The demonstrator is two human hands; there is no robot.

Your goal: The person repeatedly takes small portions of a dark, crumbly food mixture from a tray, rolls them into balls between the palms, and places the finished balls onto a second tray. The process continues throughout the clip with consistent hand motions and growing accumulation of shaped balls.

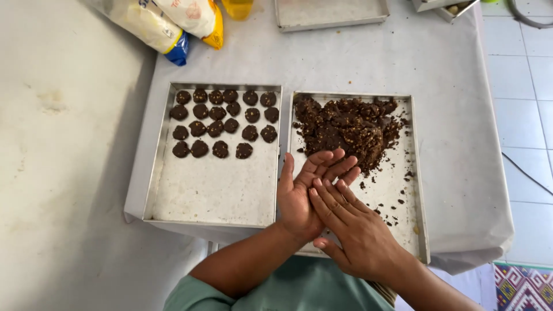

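At centre left of the frame, a metal tray (173, 190) held rows of dark round dough pieces (222, 121) in its upper half. Just beside it, the right-hand tray (417, 190) carried a heap of dark crumbly dough (345, 129) at its top. Over that tray's lower left, the left hand (305, 193) lay palm up, fingers spread, and the right hand (351, 230) pressed flat across it; whether dough sat between them could not be told.

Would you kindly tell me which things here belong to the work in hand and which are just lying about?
In use: left hand, right hand, pressed palm to palm; dough heap; its tray; shaped dough pieces; their tray.

Lying about: bags, empty tray, yellow container.
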